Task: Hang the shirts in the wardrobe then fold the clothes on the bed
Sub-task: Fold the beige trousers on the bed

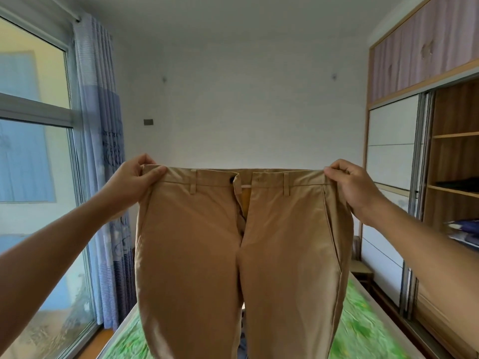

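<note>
A pair of tan trousers (pixel 241 255) hangs in the air in front of me, front side facing me, fly open. My left hand (pixel 134 181) pinches the left end of the waistband. My right hand (pixel 355 185) pinches the right end. The waistband is stretched flat between them at about chest height. The legs drop down over the bed (pixel 363 322), which has a green patterned cover. The trousers hide most of the bed's middle, and a bit of blue cloth (pixel 242 343) shows between the legs.
The wardrobe (pixel 453 161) stands at the right with its sliding door open, showing wooden shelves with dark folded items. A large window (pixel 36 156) with a blue curtain (pixel 103 151) fills the left side. A white wall is ahead.
</note>
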Motion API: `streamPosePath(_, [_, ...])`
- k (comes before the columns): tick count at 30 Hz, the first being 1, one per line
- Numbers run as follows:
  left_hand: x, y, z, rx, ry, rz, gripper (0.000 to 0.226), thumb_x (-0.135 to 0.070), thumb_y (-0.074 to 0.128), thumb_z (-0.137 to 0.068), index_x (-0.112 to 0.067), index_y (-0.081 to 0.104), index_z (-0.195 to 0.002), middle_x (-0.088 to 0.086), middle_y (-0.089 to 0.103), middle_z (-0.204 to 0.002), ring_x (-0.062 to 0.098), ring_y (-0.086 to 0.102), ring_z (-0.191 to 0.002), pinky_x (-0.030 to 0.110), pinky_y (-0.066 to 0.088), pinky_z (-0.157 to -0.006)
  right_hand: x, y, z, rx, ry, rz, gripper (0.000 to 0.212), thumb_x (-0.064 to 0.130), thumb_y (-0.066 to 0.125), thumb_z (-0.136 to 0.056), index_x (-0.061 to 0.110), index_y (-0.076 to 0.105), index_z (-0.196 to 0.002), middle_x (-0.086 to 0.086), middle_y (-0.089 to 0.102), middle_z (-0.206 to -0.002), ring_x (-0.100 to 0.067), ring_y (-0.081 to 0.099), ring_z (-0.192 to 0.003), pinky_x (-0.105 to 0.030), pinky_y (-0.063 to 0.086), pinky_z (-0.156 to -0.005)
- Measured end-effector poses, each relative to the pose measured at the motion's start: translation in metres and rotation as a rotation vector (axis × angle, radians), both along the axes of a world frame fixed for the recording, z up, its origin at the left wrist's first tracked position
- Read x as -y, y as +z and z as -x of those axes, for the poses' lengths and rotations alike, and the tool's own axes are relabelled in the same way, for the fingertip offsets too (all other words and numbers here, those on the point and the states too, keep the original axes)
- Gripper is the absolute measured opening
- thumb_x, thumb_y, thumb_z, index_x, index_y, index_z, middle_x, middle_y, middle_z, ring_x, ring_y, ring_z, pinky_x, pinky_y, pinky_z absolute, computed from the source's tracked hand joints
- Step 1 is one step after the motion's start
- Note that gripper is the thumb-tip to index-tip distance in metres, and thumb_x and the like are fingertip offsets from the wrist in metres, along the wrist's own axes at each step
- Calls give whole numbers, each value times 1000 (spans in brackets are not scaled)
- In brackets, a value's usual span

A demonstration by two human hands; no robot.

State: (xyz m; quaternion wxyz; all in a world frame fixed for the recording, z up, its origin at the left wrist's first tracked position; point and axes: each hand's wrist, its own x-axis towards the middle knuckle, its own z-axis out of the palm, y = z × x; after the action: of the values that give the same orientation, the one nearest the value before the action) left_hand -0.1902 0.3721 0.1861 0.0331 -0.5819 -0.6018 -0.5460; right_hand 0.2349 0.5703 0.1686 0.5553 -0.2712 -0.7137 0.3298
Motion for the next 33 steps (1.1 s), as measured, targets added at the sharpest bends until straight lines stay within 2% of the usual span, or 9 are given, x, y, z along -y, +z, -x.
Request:
streamPosePath(8, [-25, -13, -13, -10, 212, 206, 24, -34, 75, -86, -14, 62, -83, 5, 64, -79, 21, 58, -72, 31, 45, -59, -15, -6, 9, 347, -289, 63, 18, 23, 64, -95, 21, 68, -78, 0, 65, -82, -22, 61, -81, -26, 38, -60])
streamPosePath(9, [-27, -16, -19, 41, 208, 248, 24, -31, 75, -86, -12, 62, -84, 5, 64, -79, 20, 57, -72, 30, 44, -58, -12, -9, 12, 340, -255, 137, 9, 18, 65, -94, 20, 67, -86, -4, 64, -86, -24, 60, -82, -26, 39, -59])
streamPosePath(11, [-32, -23, -38, 146, 176, 301, 21, -25, 75, -86, -9, 61, -83, 6, 60, -75, 17, 54, -66, 26, 44, -52, -1, -14, 21, 278, -136, 290, 17, 6, 63, -93, 20, 64, -102, -9, 62, -94, -25, 58, -80, -28, 44, -61])
streamPosePath(15, [-39, -37, -102, 359, -86, 318, 15, -14, 72, -91, -11, 57, -89, 7, 59, -74, 10, 59, -55, 26, 52, -49, 42, -23, 56, 159, 238, 512, 24, -9, 52, -94, 8, 69, -88, -9, 61, -73, -15, 59, -55, -27, 52, -45])
streamPosePath(18, [-43, -43, -152, 421, -253, 289, 14, -8, 70, -92, -5, 57, -97, 18, 64, -90, 16, 67, -61, 29, 57, -54, 71, -24, 81, 110, 396, 573, 35, -14, 40, -92, -2, 72, -89, -13, 68, -67, -20, 68, -55, -32, 59, -52])
streamPosePath(24, [-32, -44, -183, 330, -325, 244, 22, -19, 72, -92, -10, 63, -109, 19, 70, -107, 18, 74, -83, 23, 58, -62, 78, -18, 76, 141, 442, 515, 39, -20, 34, -84, -8, 71, -91, -27, 73, -87, -33, 75, -73, -36, 61, -61])
streamPosePath(28, [-31, -54, -195, -58, -304, 266, 73, -43, 90, -67, -28, 54, -128, -6, 65, -110, 2, 67, -93, 17, 55, -73, 79, -22, 72, 202, 347, 425, 16, -11, 62, -87, -5, 69, -100, -26, 74, -91, -28, 75, -70, -29, 58, -57])
streamPosePath(30, [-35, -60, -199, -158, -253, 216, 73, -30, 91, -68, -29, 50, -129, -6, 63, -111, 6, 65, -97, 27, 58, -81, 79, -24, 73, 230, 287, 388, 17, -8, 66, -87, -2, 69, -102, -25, 74, -93, -25, 75, -67, -27, 58, -55])
streamPosePath(33, [-39, -62, -196, -80, -244, 143, 52, -2, 73, -79, -28, 55, -120, -1, 67, -104, 9, 68, -92, 32, 60, -76, 76, -27, 72, 295, 254, 283, 9, 3, 70, -91, 7, 70, -99, -15, 75, -88, -23, 75, -67, -28, 58, -55])
